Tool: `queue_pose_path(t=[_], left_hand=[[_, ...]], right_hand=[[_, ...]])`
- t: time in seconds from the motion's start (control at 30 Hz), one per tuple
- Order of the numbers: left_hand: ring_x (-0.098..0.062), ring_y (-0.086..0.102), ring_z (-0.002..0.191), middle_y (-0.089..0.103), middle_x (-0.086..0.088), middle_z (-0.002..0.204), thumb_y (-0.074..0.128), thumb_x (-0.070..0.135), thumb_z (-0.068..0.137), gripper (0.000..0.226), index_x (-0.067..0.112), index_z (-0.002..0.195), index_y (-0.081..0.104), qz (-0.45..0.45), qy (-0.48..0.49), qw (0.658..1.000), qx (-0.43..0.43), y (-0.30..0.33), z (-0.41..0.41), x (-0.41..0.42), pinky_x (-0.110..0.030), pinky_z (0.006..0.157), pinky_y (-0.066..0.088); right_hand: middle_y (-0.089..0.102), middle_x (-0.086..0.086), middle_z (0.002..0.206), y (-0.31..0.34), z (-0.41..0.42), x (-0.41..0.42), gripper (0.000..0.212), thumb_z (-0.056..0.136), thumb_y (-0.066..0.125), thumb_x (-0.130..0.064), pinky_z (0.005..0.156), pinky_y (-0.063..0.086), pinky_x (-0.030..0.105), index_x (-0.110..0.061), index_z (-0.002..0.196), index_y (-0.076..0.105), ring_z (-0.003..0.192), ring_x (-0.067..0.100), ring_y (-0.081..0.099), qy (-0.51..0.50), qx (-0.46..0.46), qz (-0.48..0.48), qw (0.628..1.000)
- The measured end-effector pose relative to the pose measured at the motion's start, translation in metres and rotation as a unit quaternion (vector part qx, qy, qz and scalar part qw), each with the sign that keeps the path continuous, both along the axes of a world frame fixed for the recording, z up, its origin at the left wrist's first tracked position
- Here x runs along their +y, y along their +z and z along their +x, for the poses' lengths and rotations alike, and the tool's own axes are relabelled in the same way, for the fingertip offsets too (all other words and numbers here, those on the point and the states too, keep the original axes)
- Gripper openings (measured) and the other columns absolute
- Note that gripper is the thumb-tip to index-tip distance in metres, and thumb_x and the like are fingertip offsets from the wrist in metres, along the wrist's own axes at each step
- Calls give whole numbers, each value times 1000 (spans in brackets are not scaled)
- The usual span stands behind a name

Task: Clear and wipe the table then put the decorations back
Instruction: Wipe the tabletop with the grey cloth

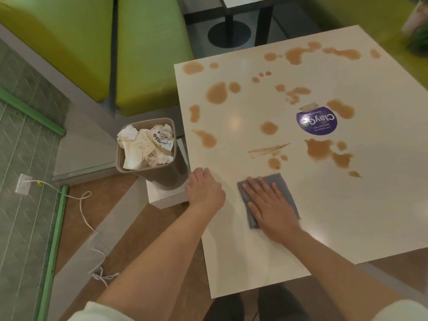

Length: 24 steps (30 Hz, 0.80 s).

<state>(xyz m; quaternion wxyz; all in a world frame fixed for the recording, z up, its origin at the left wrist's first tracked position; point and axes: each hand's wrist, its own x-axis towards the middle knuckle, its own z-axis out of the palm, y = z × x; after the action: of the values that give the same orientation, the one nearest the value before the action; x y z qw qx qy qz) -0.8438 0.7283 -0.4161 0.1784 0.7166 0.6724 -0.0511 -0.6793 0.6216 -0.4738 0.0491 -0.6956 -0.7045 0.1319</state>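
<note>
The right hand (269, 205) lies flat on a grey-blue cloth (281, 184) near the lower edge of the white counter (382, 205), its fingers (257, 185) straight, slightly spread and pressing the cloth down, fingertips aimed toward the upper left of the frame. What the wipe turns on is that almost all the brown spills (216, 92) lie beyond those fingertips, toward the top of the frame: the closest blot (274, 163) sits just above the cloth's far edge, with a thin streak (268, 149) above it, and a larger puddle (324, 151) is up and to the right, below the round purple sticker (316, 121). So the stroke likely has to go forward, away from the body. The left hand (203, 188) rests at the counter's left edge with fingers curled over the rim, apparently bracing rather than holding anything. It is the nearer hand to the bin (148, 172) full of crumpled napkins, left of the counter. The blurred shapes (416, 24) at the upper right may be the decorations, though that is unclear.
</note>
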Motion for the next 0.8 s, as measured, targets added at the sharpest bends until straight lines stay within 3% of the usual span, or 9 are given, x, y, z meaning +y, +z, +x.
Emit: queue_pose_path(t=[0.2,0.4,0.57,0.67,0.8], left_hand=[[-24,20,139,24,-5,151,43,30,101,53,16,149,26,15,-68,996,-46,-4,23,2,-35,113,19],[-25,12,145,17,-7,158,48,36,99,63,15,152,20,17,-42,998,-52,-3,50,18,-37,119,11],[-27,7,148,9,-10,161,57,53,91,90,13,154,8,-32,-28,998,36,-8,56,36,-40,121,7],[-28,9,147,8,-11,160,58,52,90,91,12,154,7,-38,-26,997,57,-9,62,39,-41,121,9],[-29,12,146,9,-11,160,60,51,89,92,11,153,7,-49,-11,995,88,-9,71,41,-42,120,13]], right_hand=[[0,-8,164,4,44,57,69,91,-4,-48,119,-11,35,-28,156,4,150,14,-5,-130,2,-22,991],[10,-7,163,2,26,13,54,104,16,-41,121,3,37,-26,156,15,150,12,4,19,27,7,999],[-1,-9,163,1,77,66,60,99,5,-45,119,-15,31,-28,157,6,149,10,-9,-68,12,-4,998],[-4,-7,164,2,71,103,57,103,12,-40,119,-14,35,-25,157,4,150,15,-10,-96,9,-13,995],[6,-11,163,4,42,74,56,102,11,-40,121,-4,37,-27,156,14,150,12,-2,24,29,0,999]])
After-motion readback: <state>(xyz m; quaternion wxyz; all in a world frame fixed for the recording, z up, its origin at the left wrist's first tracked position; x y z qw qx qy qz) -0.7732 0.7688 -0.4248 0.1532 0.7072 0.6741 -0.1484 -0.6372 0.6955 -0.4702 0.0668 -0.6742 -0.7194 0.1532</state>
